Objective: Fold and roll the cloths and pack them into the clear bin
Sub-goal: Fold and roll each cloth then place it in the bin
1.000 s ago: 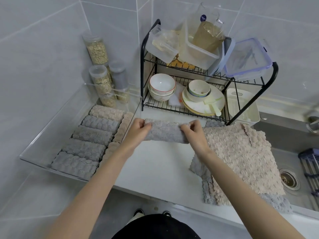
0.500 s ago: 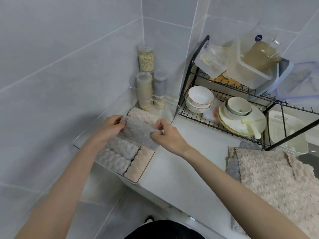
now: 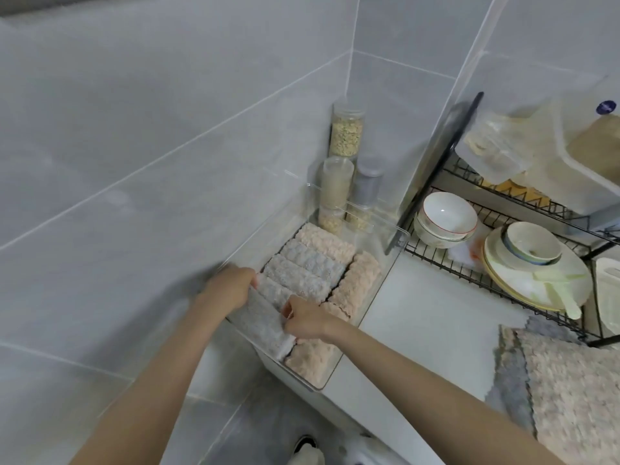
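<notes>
A clear bin (image 3: 385,263) stands on the counter against the left wall, filled with rows of rolled grey and beige cloths (image 3: 308,263). Both hands hold one rolled grey cloth (image 3: 265,322) low inside the bin's near end. My left hand (image 3: 231,286) grips its far end, and my right hand (image 3: 307,320) pinches its near side. A stack of flat beige and grey cloths (image 3: 570,391) lies on the counter at the right.
Tall clear jars (image 3: 345,132) of grains stand in the corner behind the bin. A black wire dish rack (image 3: 446,149) with bowls, plates and plastic boxes fills the right. White counter (image 3: 422,317) lies between the bin and the flat cloths.
Both hands carried the rolled grey cloth left from the counter, over the bin, and lowered it into the bin's near end. The view swung left with them.
</notes>
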Available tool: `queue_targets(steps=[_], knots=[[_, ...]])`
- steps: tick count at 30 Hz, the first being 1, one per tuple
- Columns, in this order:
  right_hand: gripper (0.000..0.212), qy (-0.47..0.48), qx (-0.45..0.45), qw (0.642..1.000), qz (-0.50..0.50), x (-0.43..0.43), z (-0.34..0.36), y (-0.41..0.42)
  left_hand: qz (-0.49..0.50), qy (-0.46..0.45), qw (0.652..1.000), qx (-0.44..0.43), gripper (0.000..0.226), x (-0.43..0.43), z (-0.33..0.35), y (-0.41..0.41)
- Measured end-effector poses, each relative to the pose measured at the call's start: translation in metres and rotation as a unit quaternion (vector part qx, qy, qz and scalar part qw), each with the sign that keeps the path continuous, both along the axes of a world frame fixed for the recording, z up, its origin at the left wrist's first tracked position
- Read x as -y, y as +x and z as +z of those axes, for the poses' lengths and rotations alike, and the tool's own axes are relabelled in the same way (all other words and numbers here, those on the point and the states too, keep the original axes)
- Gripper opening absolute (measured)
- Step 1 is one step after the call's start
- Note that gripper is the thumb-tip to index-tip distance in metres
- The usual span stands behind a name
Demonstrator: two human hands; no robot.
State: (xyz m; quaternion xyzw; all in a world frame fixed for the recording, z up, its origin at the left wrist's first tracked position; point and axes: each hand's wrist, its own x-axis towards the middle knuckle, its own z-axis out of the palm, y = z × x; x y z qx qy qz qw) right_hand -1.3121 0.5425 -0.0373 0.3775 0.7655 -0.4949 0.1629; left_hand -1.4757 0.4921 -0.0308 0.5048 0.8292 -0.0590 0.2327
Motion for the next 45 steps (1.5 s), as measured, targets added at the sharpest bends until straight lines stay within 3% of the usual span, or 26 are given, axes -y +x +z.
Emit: queue_targets(steps=[3,7,10,14,18,24,31,37,45], knots=[[0.006,0.018,0.020,0.999,0.021,0.002,-0.006,-0.006,-0.010,-0.011,0.999,-0.041,0.041,0.003,-0.003,0.003],[0.011,0.109,0.021,0.993,0.050,0.006,-0.016,-0.008,-0.030,0.032,0.997,-0.063,0.033,0.007,-0.003,0.014],[0.019,0.177,-0.054,0.983,0.009,0.008,-0.021,-0.005,-0.076,0.077,0.990,-0.092,0.029,0.011,-0.003,0.017],[0.020,0.120,-0.099,0.987,0.036,0.011,-0.017,-0.004,-0.051,0.014,0.999,0.002,0.028,0.012,-0.001,0.010],[0.025,0.077,-0.090,0.992,0.051,0.010,-0.014,-0.005,-0.027,-0.031,0.999,0.026,0.034,0.013,0.002,0.009],[0.040,0.109,-0.042,0.982,0.147,0.016,-0.014,-0.010,-0.028,-0.062,0.996,-0.049,0.039,0.003,-0.002,0.028],[0.036,0.039,-0.047,0.990,0.130,0.004,0.004,0.008,-0.031,-0.064,0.994,-0.087,0.042,0.007,0.008,0.032],[0.030,0.104,-0.093,0.987,0.077,-0.021,0.038,0.035,-0.046,0.019,0.991,-0.125,0.036,0.010,0.034,0.042],[0.023,0.247,-0.143,0.952,-0.109,-0.047,0.075,0.120,-0.074,0.245,0.965,0.050,0.027,-0.028,0.069,0.101]])
